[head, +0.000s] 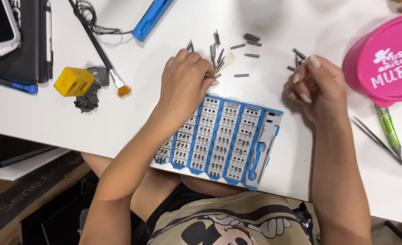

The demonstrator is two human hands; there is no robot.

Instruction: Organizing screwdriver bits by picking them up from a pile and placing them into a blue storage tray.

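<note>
A blue and grey bit case (230, 136) lies open on the white table (51, 113), its rows full of small screwdriver bits. My left hand (184, 81) rests curled at the case's upper left corner, fingertips among loose grey bits (242, 50) scattered on the table. My right hand (316, 86) hovers to the right of the case, fingers pinched together near a few more loose bits (298, 54); what it pinches is hidden. A blue screwdriver handle (255, 161) sits in the case's right slot.
A pink round tub (384, 59) stands at the right edge, with a green pen (388, 129) and metal tweezers (375, 138) below it. A yellow block (74, 81), a brush (103, 59), a blue case lid (150, 19) and a black device (28, 41) lie at the left.
</note>
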